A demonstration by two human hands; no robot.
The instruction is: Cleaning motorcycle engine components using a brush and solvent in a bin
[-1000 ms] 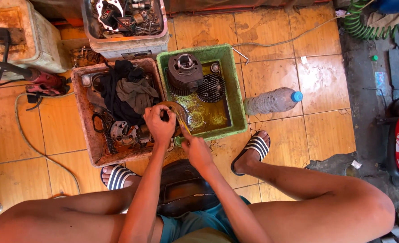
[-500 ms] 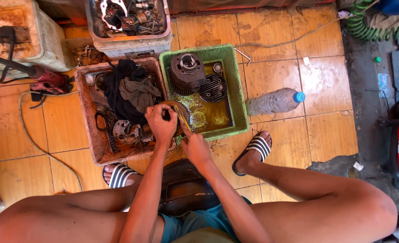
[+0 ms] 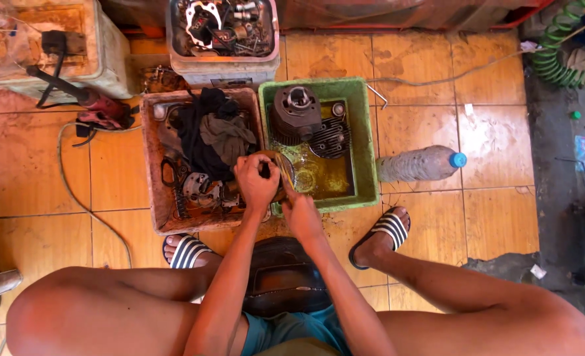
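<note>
The round, brownish metal part (image 3: 280, 173) sits in my hands over the near left corner of the green plastic tub (image 3: 365, 151), right where that tub meets the rusty red tray (image 3: 150, 165). My left hand (image 3: 256, 183) is closed around the part from the left side, fingers curled over its rim. My right hand (image 3: 300, 214) comes up from below at the tub's near edge and presses against the part; whether its fingers are clenched I cannot tell.

Just beyond, yellowish liquid fills the tub, and a dark finned engine cylinder (image 3: 297, 113) stands at its far left corner with a flat finned cylinder head (image 3: 330, 137) beside it. In the red tray, dark rags (image 3: 213, 132) lie heaped over loose metal pieces. A clear plastic bottle with a blue cap (image 3: 421, 163) lies on its side on the orange tiled floor (image 3: 477, 217), just right of the tub. My striped sandals rest at the containers' near edges.
</note>
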